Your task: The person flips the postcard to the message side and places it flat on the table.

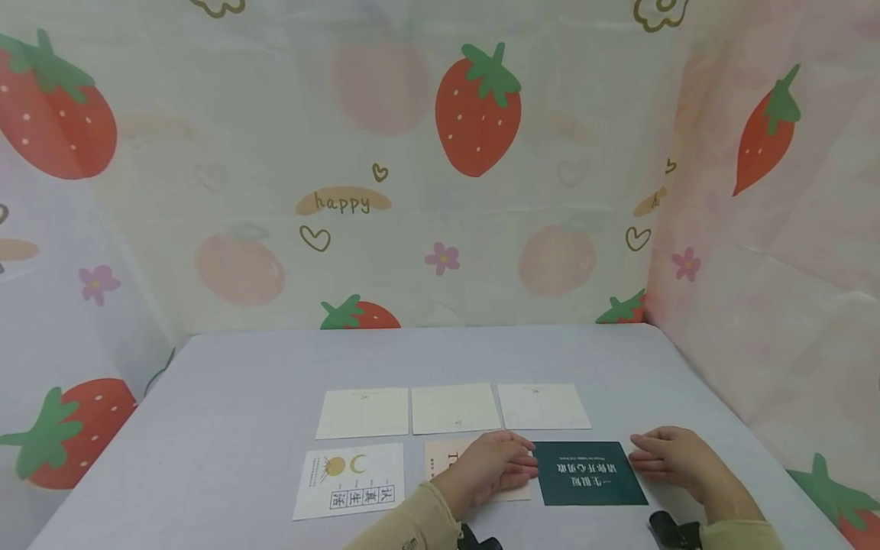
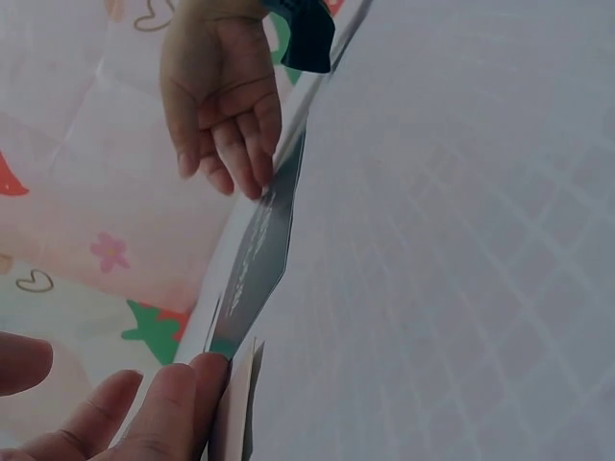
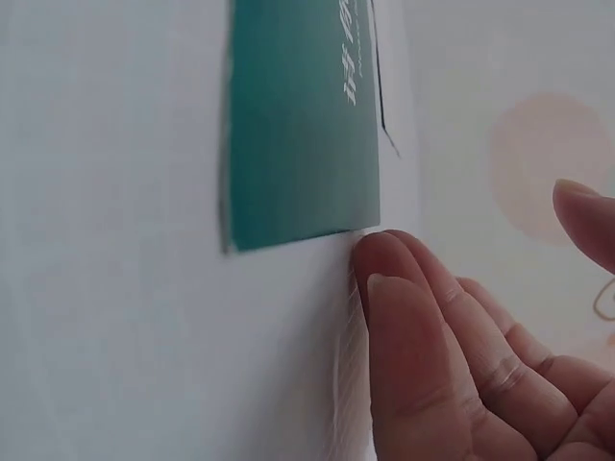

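Observation:
A dark green card [image 1: 593, 473] with white lettering lies on the table between the two hands, its writing upside down in the head view. My left hand [image 1: 490, 467] has its fingertips at the card's left edge, fingers nearly straight. Opposite it, my right hand [image 1: 677, 463] is at the right edge; the right wrist view has its extended fingertips [image 3: 408, 331] right by the card's corner. Beneath the left hand is a cream card [image 1: 438, 452] with red letters, partly hidden. Left of that lies a white card [image 1: 349, 481] with a sun, a moon and boxed characters.
Behind these, three pale cards run in a row: left [image 1: 362, 413], middle [image 1: 456, 409] and right [image 1: 545, 406]. The white-covered table [image 1: 227, 428] meets strawberry-printed cloth at the back and sides. Dark wrist devices [image 1: 674, 530] show near both sleeves.

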